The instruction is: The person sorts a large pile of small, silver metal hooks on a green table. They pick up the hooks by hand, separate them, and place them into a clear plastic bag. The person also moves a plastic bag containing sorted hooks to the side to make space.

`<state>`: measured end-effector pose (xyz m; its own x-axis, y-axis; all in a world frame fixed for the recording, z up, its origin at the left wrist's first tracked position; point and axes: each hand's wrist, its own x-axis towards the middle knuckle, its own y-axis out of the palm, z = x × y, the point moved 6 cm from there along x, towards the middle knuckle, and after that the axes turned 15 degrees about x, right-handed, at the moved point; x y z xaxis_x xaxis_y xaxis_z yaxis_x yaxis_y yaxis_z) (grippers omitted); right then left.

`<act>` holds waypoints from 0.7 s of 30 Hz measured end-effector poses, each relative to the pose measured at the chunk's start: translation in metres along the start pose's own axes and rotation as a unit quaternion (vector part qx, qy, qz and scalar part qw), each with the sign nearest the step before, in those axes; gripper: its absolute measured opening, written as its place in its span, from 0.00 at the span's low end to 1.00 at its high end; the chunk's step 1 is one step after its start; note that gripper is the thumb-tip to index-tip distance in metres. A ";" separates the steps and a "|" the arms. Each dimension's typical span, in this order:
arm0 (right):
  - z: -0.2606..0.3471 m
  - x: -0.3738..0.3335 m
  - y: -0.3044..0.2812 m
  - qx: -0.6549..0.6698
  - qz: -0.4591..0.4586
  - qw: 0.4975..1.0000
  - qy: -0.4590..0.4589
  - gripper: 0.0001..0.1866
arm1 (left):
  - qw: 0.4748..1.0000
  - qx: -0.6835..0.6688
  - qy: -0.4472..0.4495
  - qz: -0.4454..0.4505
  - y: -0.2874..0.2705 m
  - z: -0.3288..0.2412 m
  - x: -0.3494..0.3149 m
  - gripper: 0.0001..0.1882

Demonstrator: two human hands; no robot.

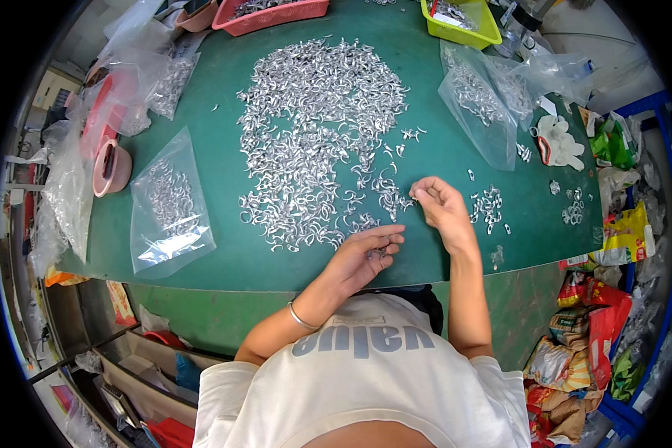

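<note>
- The pile (317,86) of small, curved silver parts spreads over the green tabletop (429,93), dense at its far end and looser toward the person.
- The left hand (357,257) is at the pile's near right corner, beside its last parts. Its fingers (378,233) are loosely curled with the forefinger stretched out; whether they hold a part cannot be told. A bracelet (301,317) circles the wrist.
- The right hand (444,209) is just right of the pile, next to a small cluster (390,198) that lies at the pile's right edge. Thumb and forefinger are bent with their tips close together; whether a part is clamped between them is too small to tell.
- Right of the pile, past the right hand, lies a loose group (488,207) of silver parts; a smaller group (573,210) is farther right.
- Left of the pile lies a clear bag (173,248) with parts inside, and past it a pink cup (119,178).
- Beyond the pile stand a pink tray (280,20) and, farther right, a yellow tray (463,36).
- Well right of the pile lies a white glove (560,145).
</note>
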<state>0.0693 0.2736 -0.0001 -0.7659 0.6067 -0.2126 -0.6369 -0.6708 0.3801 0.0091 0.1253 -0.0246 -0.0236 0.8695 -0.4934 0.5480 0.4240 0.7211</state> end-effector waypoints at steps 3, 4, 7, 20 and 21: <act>-0.005 -0.008 0.010 0.304 0.091 0.943 0.099 0.09 | 1.000 0.007 0.017 -0.010 -0.004 0.003 0.000 0.15; -0.006 -0.008 0.011 0.320 0.088 0.937 0.109 0.09 | 1.000 0.006 0.015 -0.010 -0.003 0.003 0.000 0.15; -0.015 0.000 0.000 0.008 0.019 0.999 0.028 0.08 | 1.000 0.007 0.016 -0.013 -0.001 0.003 -0.002 0.15; 0.004 0.002 0.021 -0.479 -0.102 0.861 -0.137 0.06 | 0.999 0.038 0.000 -0.032 -0.002 0.000 -0.009 0.15; 0.004 0.002 0.025 -0.482 -0.089 0.857 -0.161 0.05 | 0.998 0.045 0.004 -0.032 -0.001 0.000 -0.009 0.16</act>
<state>0.0523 0.2593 0.0131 -0.6836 0.7186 0.1275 -0.6368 -0.5019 -0.5852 0.0085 0.1166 -0.0208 -0.0671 0.8429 -0.5338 0.6177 0.4552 0.6412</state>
